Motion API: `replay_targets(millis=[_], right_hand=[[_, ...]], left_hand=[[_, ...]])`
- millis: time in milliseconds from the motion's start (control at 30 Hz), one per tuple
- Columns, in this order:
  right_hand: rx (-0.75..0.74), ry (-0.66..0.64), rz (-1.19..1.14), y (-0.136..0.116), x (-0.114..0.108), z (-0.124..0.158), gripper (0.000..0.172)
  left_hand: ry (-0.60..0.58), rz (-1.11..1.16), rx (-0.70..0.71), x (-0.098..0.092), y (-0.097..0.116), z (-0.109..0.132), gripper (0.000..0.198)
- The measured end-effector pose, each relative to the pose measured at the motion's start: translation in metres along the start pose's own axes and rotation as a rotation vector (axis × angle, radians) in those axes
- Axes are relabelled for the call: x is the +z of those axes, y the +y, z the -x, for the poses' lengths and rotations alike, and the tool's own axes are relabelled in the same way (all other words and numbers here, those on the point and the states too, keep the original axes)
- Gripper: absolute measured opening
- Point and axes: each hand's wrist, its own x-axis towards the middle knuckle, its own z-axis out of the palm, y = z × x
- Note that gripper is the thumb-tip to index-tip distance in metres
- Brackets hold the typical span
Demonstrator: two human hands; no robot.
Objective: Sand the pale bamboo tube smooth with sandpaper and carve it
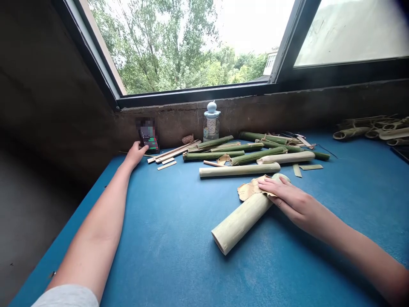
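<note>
My right hand (289, 197) lies flat, fingers stretched, on a thick pale bamboo tube (241, 219) that rests slanted on the blue table (179, 238). A torn brown husk scrap (249, 189) lies under its fingertips. My left hand (136, 153) reaches far to the back left and touches a small dark device (150, 143) with red and green marks that leans by the wall. Its fingers look curled toward the device.
Green and pale bamboo stalks (239, 157) and thin split strips (169, 157) lie along the back. A glass jar with a pale blue lid (211, 123) stands by the wall. More curved bamboo pieces (370, 129) sit at the far right. A window runs above.
</note>
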Motion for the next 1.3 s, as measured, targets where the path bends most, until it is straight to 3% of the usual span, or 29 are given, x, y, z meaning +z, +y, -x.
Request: replay_targets(millis=[100, 200, 300, 467, 567, 700, 767, 800, 833, 900, 967, 1033, 1067, 1133, 1300], right_hand=[[0.064, -0.032, -0.014, 0.005, -0.006, 0.0, 0.039], [0.1, -0.014, 0.01, 0.007, -0.005, 0.0, 0.039], [0.01, 0.019, 0.043, -0.004, 0.002, -0.001, 0.039], [-0.158, -0.04, 0.011, -0.029, 0.009, -0.006, 0.041], [-0.134, -0.005, 0.006, -0.024, 0.002, -0.008, 0.037], [-0.031, 0.073, 0.059, 0.0, -0.01, -0.009, 0.034], [0.015, 0.103, 0.093, 0.006, -0.01, -0.011, 0.035], [0.026, 0.115, 0.101, 0.004, -0.008, -0.012, 0.035], [0.025, 0.123, 0.101, -0.002, -0.004, -0.013, 0.037], [-0.018, 0.122, 0.081, -0.024, 0.007, -0.013, 0.04], [-0.114, 0.087, 0.052, -0.048, 0.019, -0.011, 0.044], [-0.23, 0.037, 0.026, -0.061, 0.026, -0.008, 0.045], [-0.277, 0.022, 0.009, -0.061, 0.027, -0.006, 0.045], [-0.261, 0.047, -0.017, -0.049, 0.022, -0.007, 0.041], [-0.191, 0.007, 0.026, -0.007, 0.001, -0.014, 0.044]], left_hand=[[0.024, 0.09, -0.057, 0.002, 0.0, -0.005, 0.052], [0.02, 0.041, -0.113, 0.002, 0.005, -0.009, 0.056], [0.011, 0.005, -0.163, 0.003, 0.012, -0.013, 0.066], [-0.001, 0.052, -0.276, 0.0, 0.024, -0.01, 0.074], [0.099, 0.218, -0.321, -0.024, 0.036, -0.005, 0.076], [0.365, 0.358, -0.252, -0.086, 0.078, 0.011, 0.063], [0.327, 0.207, -0.104, -0.108, 0.113, 0.046, 0.05], [0.265, 0.079, -0.013, -0.112, 0.133, 0.074, 0.045], [0.126, -0.038, 0.079, -0.11, 0.153, 0.11, 0.043], [-0.22, -0.223, 0.267, -0.092, 0.187, 0.195, 0.049], [-0.543, -0.336, 0.473, -0.06, 0.207, 0.279, 0.069], [-0.707, -0.343, 0.662, -0.027, 0.21, 0.337, 0.085], [-0.703, -0.375, 0.701, -0.014, 0.208, 0.351, 0.077], [-0.711, -0.454, 0.658, 0.0, 0.2, 0.357, 0.069], [-0.737, -0.383, 0.532, -0.002, 0.193, 0.327, 0.061]])
